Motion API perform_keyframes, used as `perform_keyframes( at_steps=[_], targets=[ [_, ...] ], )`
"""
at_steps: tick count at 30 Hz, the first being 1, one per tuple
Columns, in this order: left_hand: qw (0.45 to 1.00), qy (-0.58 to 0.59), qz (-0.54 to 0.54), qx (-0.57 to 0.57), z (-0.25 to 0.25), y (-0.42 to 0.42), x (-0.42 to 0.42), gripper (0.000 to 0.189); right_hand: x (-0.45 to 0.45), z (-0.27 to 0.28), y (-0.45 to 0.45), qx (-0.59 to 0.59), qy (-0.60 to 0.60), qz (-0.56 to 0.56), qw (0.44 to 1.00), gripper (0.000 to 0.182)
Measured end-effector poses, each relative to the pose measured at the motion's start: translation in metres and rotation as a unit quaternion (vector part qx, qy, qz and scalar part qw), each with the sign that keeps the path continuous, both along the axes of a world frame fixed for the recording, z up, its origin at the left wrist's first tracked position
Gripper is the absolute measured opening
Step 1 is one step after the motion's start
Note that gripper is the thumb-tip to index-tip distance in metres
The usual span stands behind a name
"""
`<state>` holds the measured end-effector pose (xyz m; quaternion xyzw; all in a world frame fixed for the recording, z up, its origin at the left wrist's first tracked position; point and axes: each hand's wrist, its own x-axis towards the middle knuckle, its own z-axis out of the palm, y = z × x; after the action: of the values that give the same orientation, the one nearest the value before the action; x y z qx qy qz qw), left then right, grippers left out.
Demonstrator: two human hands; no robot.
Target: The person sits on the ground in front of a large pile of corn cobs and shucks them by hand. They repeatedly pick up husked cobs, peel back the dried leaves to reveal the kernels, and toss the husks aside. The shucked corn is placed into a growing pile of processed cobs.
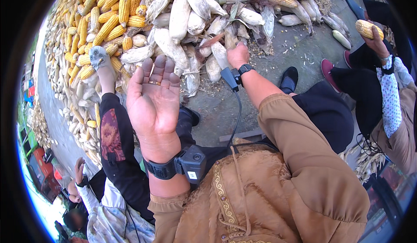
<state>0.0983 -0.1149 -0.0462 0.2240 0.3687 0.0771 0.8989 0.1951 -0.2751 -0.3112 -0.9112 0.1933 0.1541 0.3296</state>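
Observation:
My left hand (155, 96) is held palm up over the near edge of the corn pile, fingers extended and nothing in it. Dust darkens its fingertips, and a ring is on one finger. Farther forward and to the right, my right hand (238, 55) is down among ears of corn still in their husks. Its fingers curl by an upright husk-covered ear (231, 37), and another husk-covered ear (220, 54) lies against its left side. The fingertips are hidden, so a firm grip cannot be made out. Both wrists carry strapped-on devices.
Bare yellow cobs (109, 26) are heaped at the left. A person's shoe (98, 56) rests against that heap. At the right, another person's hand (374, 41) holds a yellow cob (369, 29). A cable (239, 112) runs from my right wrist device. Loose kernels litter the concrete floor (215, 119).

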Motion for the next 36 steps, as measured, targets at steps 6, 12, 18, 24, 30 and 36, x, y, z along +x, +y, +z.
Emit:
perform_keyframes(
  at_steps=[6, 12, 18, 24, 30, 36],
  targets=[
    [1.000, -0.024, -0.011, -0.012, -0.002, 0.011, -0.016, 0.023, 0.029, -0.019, -0.003, 0.006, 0.069, 0.020, 0.997, 0.050],
    [1.000, -0.015, -0.007, -0.018, -0.006, 0.013, -0.014, 0.023, 0.036, -0.018, -0.003, -0.030, 0.072, 0.054, 0.995, 0.049],
    [1.000, -0.019, -0.019, -0.016, -0.005, 0.010, -0.011, 0.023, 0.030, -0.013, -0.013, 0.074, -0.061, 0.079, 0.992, 0.051],
    [0.999, -0.019, -0.023, -0.019, -0.004, 0.003, -0.013, 0.023, 0.046, 0.028, -0.050, 0.382, -0.087, 0.033, 0.920, 0.045],
    [0.997, 0.009, -0.068, 0.021, -0.009, -0.019, -0.005, 0.023, 0.036, 0.090, -0.069, 0.691, 0.083, -0.118, 0.708, 0.045],
    [0.964, 0.130, -0.159, 0.170, -0.031, -0.049, -0.004, 0.032, 0.005, 0.143, -0.040, 0.805, 0.066, -0.160, 0.567, 0.046]
  ],
)
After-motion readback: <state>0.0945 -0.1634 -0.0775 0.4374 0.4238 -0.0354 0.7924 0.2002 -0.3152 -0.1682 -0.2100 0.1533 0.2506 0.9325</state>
